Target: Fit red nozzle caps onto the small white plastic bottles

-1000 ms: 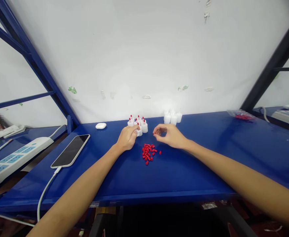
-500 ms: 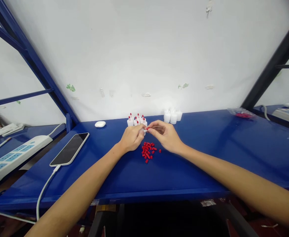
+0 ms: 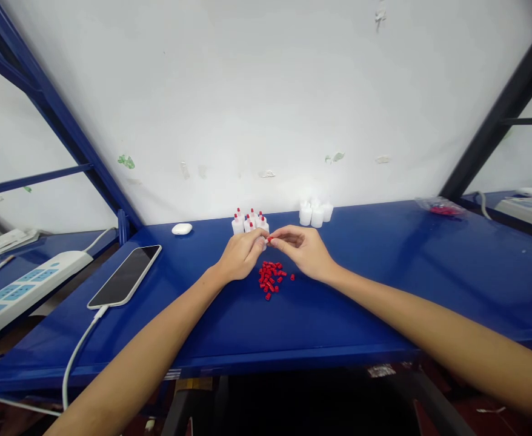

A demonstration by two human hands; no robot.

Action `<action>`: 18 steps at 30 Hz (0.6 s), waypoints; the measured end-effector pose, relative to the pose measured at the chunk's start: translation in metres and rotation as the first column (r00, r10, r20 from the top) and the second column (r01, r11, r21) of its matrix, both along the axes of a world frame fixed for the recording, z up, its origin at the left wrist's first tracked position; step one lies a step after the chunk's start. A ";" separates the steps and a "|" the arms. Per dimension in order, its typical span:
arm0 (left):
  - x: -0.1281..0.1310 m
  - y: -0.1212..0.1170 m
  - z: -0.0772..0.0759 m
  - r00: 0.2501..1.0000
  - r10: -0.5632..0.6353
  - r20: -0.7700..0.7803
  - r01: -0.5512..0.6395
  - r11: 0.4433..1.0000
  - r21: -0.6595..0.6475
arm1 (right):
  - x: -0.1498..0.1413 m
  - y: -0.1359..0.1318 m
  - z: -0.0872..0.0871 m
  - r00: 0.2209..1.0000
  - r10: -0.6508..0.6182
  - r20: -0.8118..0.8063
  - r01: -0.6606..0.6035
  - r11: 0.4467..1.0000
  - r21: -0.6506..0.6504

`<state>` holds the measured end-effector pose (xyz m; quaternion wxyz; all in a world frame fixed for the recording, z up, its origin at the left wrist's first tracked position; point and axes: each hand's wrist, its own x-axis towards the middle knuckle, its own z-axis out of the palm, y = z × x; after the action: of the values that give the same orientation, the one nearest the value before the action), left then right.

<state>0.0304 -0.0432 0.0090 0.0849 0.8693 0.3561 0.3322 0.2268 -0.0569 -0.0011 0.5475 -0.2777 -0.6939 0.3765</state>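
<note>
The left hand [image 3: 240, 255] is grasping a small white bottle [image 3: 265, 244], mostly hidden, and the right hand [image 3: 308, 251] is pinching a red cap [image 3: 270, 239] at its tip; how far the cap is sitting on is hard to tell. Both are working over the blue surface [image 3: 361, 272], just beyond a pile of red caps [image 3: 269, 275]. Red-capped bottles [image 3: 249, 226] are standing behind the left hand; plain white bottles [image 3: 317, 215] are standing farther right.

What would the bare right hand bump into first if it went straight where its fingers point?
Probably the small white plastic bottle in the bare left hand. The right hand pinches a small red plastic cap at its tip; whether they touch is hard to tell.
</note>
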 end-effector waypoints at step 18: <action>0.004 0.008 -0.008 0.951 0.196 0.241 -0.182 0.980 -0.080 | 0.005 -0.009 0.003 0.849 -0.129 0.513 -0.172 0.850 0.498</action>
<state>0.0349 -0.0349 0.0006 0.1210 0.7802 0.4335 0.4344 0.2320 -0.0662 0.0018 0.3854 -0.2013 -0.8963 0.0872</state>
